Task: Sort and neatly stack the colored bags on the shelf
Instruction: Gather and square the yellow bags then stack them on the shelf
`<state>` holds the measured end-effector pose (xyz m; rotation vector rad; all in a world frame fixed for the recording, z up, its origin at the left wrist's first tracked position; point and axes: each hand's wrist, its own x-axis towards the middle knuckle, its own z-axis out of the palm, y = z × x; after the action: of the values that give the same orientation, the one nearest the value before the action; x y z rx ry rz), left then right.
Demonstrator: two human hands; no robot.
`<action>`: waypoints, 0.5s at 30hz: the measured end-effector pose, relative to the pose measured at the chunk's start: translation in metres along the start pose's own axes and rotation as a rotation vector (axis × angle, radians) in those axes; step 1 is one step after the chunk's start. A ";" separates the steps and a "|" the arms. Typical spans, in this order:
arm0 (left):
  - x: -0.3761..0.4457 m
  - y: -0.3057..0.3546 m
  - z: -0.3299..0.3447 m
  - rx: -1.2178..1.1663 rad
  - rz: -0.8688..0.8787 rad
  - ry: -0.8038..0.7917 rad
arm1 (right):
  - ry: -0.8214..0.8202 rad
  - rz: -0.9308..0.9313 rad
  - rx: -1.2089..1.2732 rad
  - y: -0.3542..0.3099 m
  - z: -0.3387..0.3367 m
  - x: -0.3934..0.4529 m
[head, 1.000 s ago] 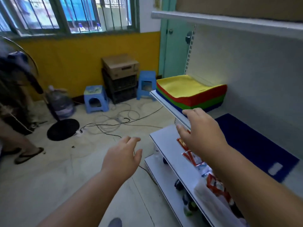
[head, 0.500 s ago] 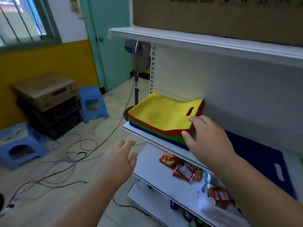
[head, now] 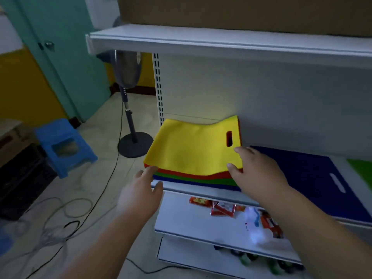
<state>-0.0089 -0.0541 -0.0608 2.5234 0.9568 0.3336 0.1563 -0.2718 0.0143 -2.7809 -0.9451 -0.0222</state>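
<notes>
Reaching for my pile of bags (head: 193,156) on the shelf (head: 181,187)

My left hand (head: 141,195) touches the pile's front left corner, fingers loose. My right hand (head: 255,172) rests flat on its right corner, holding nothing. Next, I think, I square it up, then fetch the blue bag (head: 314,178) right of the pile

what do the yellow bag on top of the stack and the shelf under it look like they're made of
Yellow bag: seemingly non-woven fabric, matte. It shows no gloss, sags softly along its back edge and has a die-cut slot handle.

Shelf: probably painted sheet metal, smooth white with a slight sheen. It has a thin folded front lip, and a slotted upright stands behind it. The blur leaves both open.
</notes>
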 end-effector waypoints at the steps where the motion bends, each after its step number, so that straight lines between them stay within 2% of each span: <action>1: 0.007 -0.005 -0.001 -0.021 0.011 -0.031 | -0.020 0.035 -0.026 -0.004 0.003 -0.001; 4: 0.026 -0.019 -0.006 -0.042 0.052 -0.102 | -0.065 0.120 -0.116 -0.014 0.014 -0.006; 9: 0.046 -0.039 -0.010 0.008 0.086 -0.202 | -0.113 0.118 -0.369 -0.027 0.023 -0.010; 13: 0.046 -0.050 -0.014 -0.012 0.083 -0.186 | -0.134 0.103 -0.457 -0.037 0.027 -0.012; 15: 0.047 -0.053 -0.016 -0.094 0.064 -0.139 | -0.124 0.082 -0.469 -0.040 0.029 -0.013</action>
<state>-0.0101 0.0183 -0.0673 2.4595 0.7909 0.2135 0.1199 -0.2425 -0.0079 -3.2836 -0.9555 -0.0676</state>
